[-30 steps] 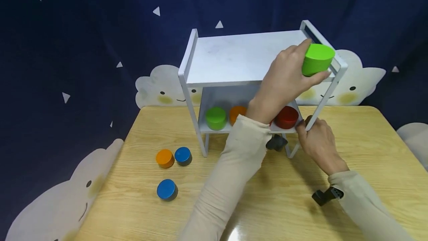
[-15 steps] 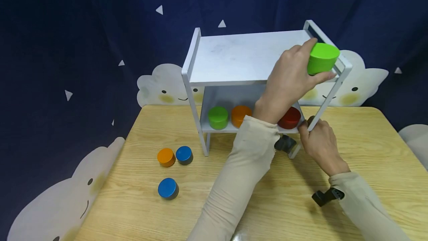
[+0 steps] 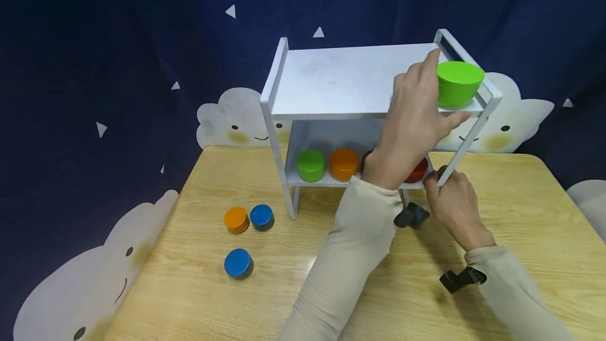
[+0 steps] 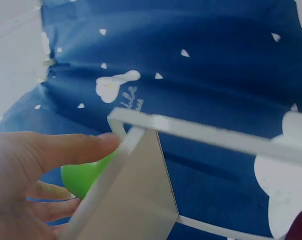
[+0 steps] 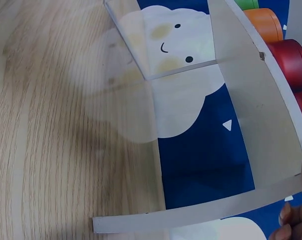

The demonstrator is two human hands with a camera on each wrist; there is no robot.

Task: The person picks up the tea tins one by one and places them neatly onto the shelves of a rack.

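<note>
A bright green round tub (image 3: 459, 86) sits at the right end of the white shelf's top board (image 3: 336, 78). My left hand (image 3: 413, 104) is beside it, thumb and fingers spread and straightened around its near left side. In the left wrist view, the thumb extends in front of the green tub (image 4: 81, 177), partly hiding it. Low at the right front leg of the shelf rack (image 3: 459, 154), my right hand (image 3: 454, 199) grips the frame near the lower board. Only part of the right hand (image 5: 296, 225) shows in the right wrist view.
On the lower board stand a green tub (image 3: 311, 166), an orange tub (image 3: 344, 164) and red tubs (image 3: 417, 171), partly behind my left forearm. An orange tub (image 3: 236, 219) and two blue tubs (image 3: 262, 217) lie on the wooden table (image 3: 199, 299), left. A dark blue curtain (image 3: 142, 41) hangs behind.
My left hand has loosened its grip on the green tub and its fingers have spread away, leaving the tub on the top board. My right hand stays at the rack's leg.
</note>
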